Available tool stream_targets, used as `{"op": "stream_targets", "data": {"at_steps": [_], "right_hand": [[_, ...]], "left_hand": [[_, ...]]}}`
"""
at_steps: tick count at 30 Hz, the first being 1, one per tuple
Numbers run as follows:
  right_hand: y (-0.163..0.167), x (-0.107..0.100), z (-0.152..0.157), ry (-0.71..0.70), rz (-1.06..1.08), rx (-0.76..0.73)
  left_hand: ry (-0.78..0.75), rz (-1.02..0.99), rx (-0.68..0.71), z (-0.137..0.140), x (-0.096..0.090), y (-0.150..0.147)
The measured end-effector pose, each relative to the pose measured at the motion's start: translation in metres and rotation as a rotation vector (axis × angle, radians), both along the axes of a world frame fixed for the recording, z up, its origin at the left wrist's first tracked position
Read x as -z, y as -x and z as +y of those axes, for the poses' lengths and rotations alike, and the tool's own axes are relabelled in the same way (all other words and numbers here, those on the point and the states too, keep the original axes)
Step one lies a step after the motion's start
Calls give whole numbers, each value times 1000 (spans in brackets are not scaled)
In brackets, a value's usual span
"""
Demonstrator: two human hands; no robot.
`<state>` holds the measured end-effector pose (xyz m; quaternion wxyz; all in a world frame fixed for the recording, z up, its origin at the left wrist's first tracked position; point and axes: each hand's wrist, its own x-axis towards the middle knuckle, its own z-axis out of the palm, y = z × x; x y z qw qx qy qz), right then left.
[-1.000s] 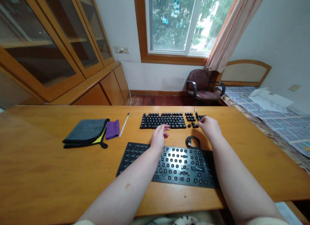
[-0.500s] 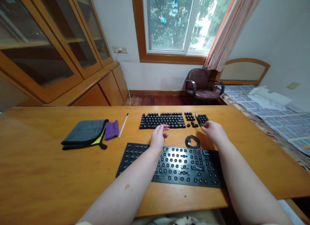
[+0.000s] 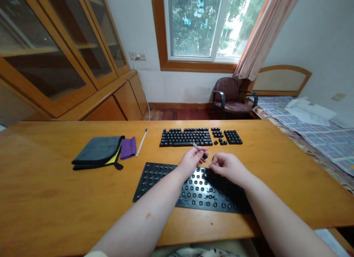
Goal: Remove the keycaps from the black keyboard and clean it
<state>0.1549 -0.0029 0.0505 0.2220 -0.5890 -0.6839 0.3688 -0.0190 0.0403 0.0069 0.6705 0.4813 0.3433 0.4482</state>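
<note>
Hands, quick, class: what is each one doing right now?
Left hand: fingers pinched on a thin metal tool above the keyboard base.
Right hand: fingers curled beside a small black keycap; grip cannot be told.

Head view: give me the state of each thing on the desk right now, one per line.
Keyboard base: stripped of keycaps, flat.
Keycaps: laid out in rows.
Grey cloth: folded.
Purple cloth: folded.
Left hand: pinching a thin metal tool.
Right hand: fingers closed; contents unclear.

Off to your left on the wooden table (image 3: pixel 41 183), a folded grey cloth (image 3: pixel 96 150) is lying beside a purple cloth (image 3: pixel 128 147) and a white toothbrush (image 3: pixel 141 142). A brown office chair (image 3: pixel 231 96) is sitting under the window (image 3: pixel 201 24), with a glass-fronted cabinet (image 3: pixel 55 57) standing along your left wall.
</note>
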Motion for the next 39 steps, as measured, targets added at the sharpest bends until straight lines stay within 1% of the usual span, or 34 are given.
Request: {"op": "stream_targets", "data": {"at_steps": [2,3,4,6,7,8,9,12,15,19,23,25,27,30,39], "right_hand": [[2,-3,12,9,-61,-93],[-2,-6,23,11,-114,-105],[-9,-7,34,2,-181,-75],[-27,-7,56,-114,-407,93],[-35,-4,65,-151,-524,175],[-42,1,72,-152,-593,209],[-46,6,76,-145,-620,209],[-50,23,78,-128,-628,155],[-49,32,75,-148,-632,153],[-53,33,77,-156,-623,157],[-55,34,79,-155,-601,214],[-55,35,79,-158,-585,204],[-54,37,80,-138,-574,188],[-55,41,81,-115,-566,203],[-58,40,80,-163,-586,236]], "left_hand": [[37,-13,-45,1,0,0],[56,-20,-97,3,1,1],[76,-31,-154,5,2,2],[119,-52,-255,8,3,4],[137,-56,-288,10,4,4],[151,-54,-309,11,4,5],[161,-47,-318,11,4,5],[162,-19,-313,10,4,4],[151,-2,-308,9,3,3],[137,15,-318,10,4,4],[137,18,-319,11,5,5],[140,18,-316,11,5,5],[141,14,-317,10,4,5],[141,9,-321,10,4,4],[147,15,-322,11,5,5]]}}
